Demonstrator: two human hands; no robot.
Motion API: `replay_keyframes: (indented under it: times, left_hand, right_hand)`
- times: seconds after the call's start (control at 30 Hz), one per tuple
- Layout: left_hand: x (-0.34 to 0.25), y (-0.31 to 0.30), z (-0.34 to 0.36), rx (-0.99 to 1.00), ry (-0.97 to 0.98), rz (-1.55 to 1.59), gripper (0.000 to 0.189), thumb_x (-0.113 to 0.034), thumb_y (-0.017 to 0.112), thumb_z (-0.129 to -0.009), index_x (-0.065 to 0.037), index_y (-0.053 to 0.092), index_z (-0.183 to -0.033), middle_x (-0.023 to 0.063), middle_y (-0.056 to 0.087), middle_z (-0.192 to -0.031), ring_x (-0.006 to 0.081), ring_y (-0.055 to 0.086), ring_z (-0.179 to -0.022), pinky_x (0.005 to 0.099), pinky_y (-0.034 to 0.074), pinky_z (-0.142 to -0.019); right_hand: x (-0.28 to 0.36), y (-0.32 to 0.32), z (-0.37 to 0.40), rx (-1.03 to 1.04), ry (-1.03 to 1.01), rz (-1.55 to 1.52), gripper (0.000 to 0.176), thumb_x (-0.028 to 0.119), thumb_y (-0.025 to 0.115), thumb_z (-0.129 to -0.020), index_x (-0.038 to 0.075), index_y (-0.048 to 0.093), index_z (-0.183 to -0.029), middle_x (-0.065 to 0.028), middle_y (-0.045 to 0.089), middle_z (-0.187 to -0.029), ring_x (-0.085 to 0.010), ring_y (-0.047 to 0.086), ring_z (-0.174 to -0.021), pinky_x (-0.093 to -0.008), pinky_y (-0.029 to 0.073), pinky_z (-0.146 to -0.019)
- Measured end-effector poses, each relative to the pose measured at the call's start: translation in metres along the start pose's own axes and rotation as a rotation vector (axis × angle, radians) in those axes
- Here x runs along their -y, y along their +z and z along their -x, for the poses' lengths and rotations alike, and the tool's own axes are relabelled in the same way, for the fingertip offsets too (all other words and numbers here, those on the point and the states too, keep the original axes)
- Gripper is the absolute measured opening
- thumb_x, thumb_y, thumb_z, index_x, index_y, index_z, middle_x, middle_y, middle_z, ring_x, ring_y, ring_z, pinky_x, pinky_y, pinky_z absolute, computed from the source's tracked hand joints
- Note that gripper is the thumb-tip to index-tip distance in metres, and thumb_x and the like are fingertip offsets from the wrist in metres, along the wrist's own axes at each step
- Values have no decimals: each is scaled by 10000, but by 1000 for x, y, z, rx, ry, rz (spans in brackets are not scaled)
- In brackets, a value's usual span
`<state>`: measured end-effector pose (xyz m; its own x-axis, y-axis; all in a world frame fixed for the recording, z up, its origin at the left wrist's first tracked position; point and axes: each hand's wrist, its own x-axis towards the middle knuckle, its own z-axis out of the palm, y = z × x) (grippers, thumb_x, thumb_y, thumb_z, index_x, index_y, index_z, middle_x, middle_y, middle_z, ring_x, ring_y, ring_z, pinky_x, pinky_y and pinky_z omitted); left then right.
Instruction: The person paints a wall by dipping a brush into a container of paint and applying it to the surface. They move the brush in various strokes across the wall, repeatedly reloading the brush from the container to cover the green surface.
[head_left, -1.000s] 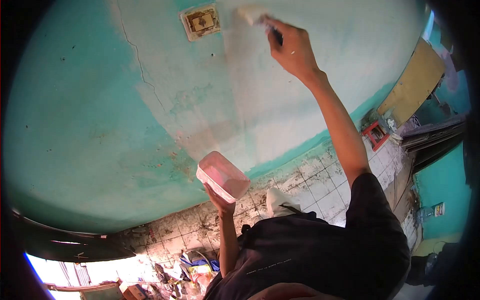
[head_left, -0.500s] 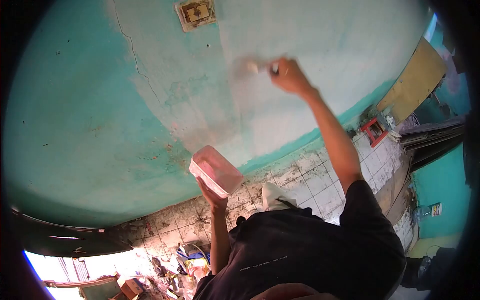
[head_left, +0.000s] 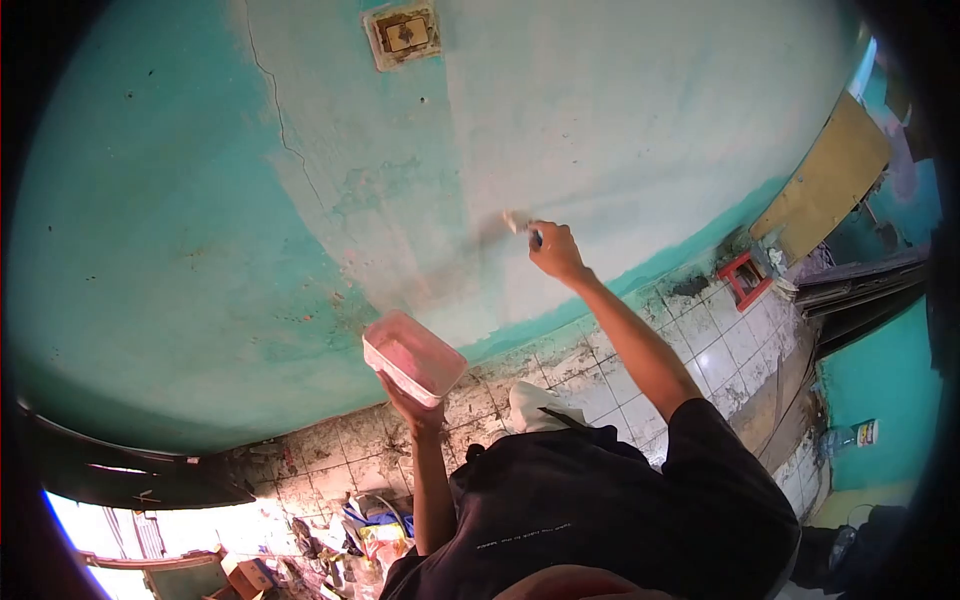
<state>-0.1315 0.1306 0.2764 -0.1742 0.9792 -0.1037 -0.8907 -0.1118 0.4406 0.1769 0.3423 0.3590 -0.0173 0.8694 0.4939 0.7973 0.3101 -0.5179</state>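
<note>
My right hand [head_left: 556, 250] is closed round the handle of a paintbrush [head_left: 516, 220], its pale bristles at the wall's surface. The wall [head_left: 330, 150] is turquoise on the left, with a whitish-pink coat over its middle and right. Lower down, my left hand [head_left: 411, 405] grips a pink rectangular plastic tub [head_left: 416, 358] from below, tilted so its inside shows. Pinkish residue coats the tub's inner walls. A bare turquoise strip runs along the wall's foot below the brush.
An old switch plate [head_left: 405, 36] sits high on the wall, near a long crack. Dirty white tiles [head_left: 630, 370] cover the floor. A red stool [head_left: 745, 281] and a leaning board [head_left: 825, 180] stand right; clutter [head_left: 375, 525] lies lower left.
My right hand has brought the brush down along the wall, from higher up to about mid-height. The tub in my left hand has shifted slightly left and down in view.
</note>
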Motion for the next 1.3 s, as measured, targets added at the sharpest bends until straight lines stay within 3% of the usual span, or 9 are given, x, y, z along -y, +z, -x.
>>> replay_keyframes:
  times: [0.13,0.3,0.5,0.6,0.73,0.83,1.0,1.17,1.3]
  left_hand:
    - [0,-1,6,-12,-37,-3,736,-649,411,-971,-220,260,-1549,53,350,-1541,313,363,-1394,541,324,-1127]
    - [19,-14,1,-40,-66,-41,747,-653,402,-972,-210,250,-1554,63,334,-1549,313,357,-1399,538,319,-1131]
    - [25,-6,15,-132,-83,-30,714,-616,419,-987,-189,283,-1543,55,355,-1543,303,389,-1382,507,356,-1122]
    - [24,-10,20,-63,-81,44,705,-613,416,-989,-196,285,-1542,56,362,-1538,306,398,-1377,516,355,-1121]
    - [13,-20,30,-86,-56,-18,704,-612,420,-987,-196,289,-1540,61,367,-1532,313,400,-1376,534,351,-1120]
    - [20,-11,20,-94,-64,-3,687,-596,414,-993,-181,302,-1529,70,389,-1506,320,409,-1365,543,363,-1111]
    - [17,-12,20,-130,-79,-85,661,-573,411,-1001,-157,329,-1508,84,428,-1459,332,441,-1331,551,395,-1086]
    - [26,-12,18,-146,-168,-19,713,-621,424,-980,-175,316,-1526,76,402,-1507,324,420,-1355,527,373,-1110]
    - [32,-13,18,-126,-130,-41,715,-617,411,-988,-162,307,-1530,76,393,-1518,326,406,-1374,527,363,-1122]
  right_hand:
    - [20,-85,-90,164,-120,87,170,269,716,-847,120,743,-924,-185,685,-971,-296,684,-859,-394,536,-769]
    - [162,-229,-151,-413,-397,-42,184,249,678,-913,97,727,-1004,-135,627,-611,-247,576,-500,-364,470,-532]
    - [91,-65,-93,-497,-324,21,357,66,629,-864,42,636,-1220,-184,616,-699,-371,611,-642,-472,503,-600]
    - [27,26,-3,-201,-114,-30,362,42,608,-865,51,624,-1226,-218,625,-741,-401,631,-689,-480,516,-614]
    - [-26,42,16,200,97,145,186,125,604,-870,90,684,-1035,-268,639,-898,-443,633,-824,-539,508,-736]
    - [30,-59,-71,-71,-172,111,217,209,659,-878,15,702,-790,-210,649,-672,-343,668,-662,-418,525,-690]
    - [144,-198,-130,-486,-333,-104,182,178,667,-924,87,727,-1071,-106,618,-611,-184,557,-492,-321,456,-512]
    - [76,-71,-92,-492,-316,-26,348,83,620,-896,34,632,-1240,-189,619,-708,-354,627,-632,-429,500,-588]
    - [4,37,15,-19,-31,-13,231,60,616,-871,40,676,-1093,-219,633,-737,-391,627,-656,-451,514,-617]
